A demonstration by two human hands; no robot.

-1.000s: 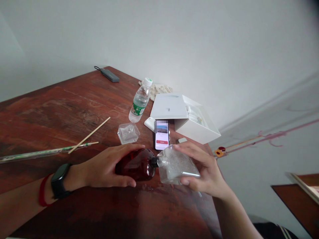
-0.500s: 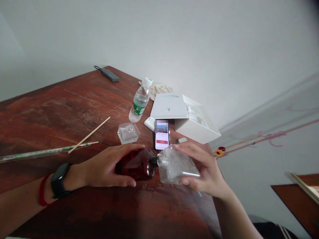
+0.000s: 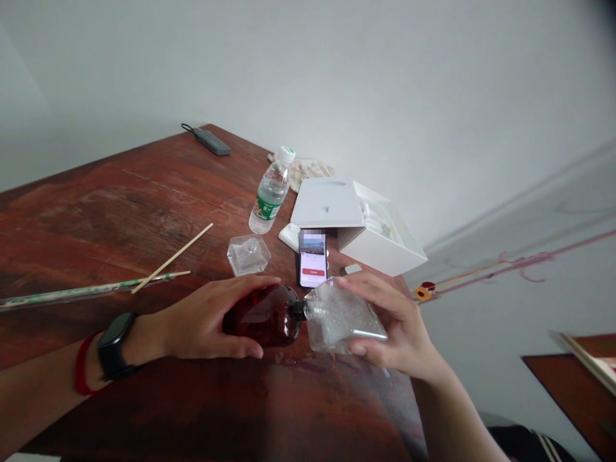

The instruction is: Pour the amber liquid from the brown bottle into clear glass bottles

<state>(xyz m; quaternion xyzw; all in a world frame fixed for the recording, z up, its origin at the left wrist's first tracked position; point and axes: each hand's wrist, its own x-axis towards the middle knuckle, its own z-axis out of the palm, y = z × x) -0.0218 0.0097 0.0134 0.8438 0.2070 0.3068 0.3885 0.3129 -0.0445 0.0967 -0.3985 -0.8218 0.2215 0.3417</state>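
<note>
My left hand (image 3: 212, 321) is wrapped round a dark red-brown bottle (image 3: 269, 316) with a black neck, tilted onto its side with the neck to the right. In my right hand (image 3: 394, 321) is a clear, flat-sided plastic bottle (image 3: 341, 317), its open mouth turned left. The two mouths meet end to end between my hands; whether one sits inside the other I cannot tell. Just beyond, on the table, lies a clear angular plastic piece (image 3: 249, 255). A phone (image 3: 312, 260) with its screen lit is behind the joined necks.
A water bottle (image 3: 270, 196) with a green label stands farther back, beside a white box (image 3: 327, 202). Chopsticks (image 3: 176, 256) and a long wrapped packet (image 3: 72, 295) lie at left. A grey device (image 3: 212, 141) rests at the table's far corner. Wet drops (image 3: 286, 360) dot the wood.
Both hands and both bottles stay in nearly the same place. The whole view has shifted very slightly.
</note>
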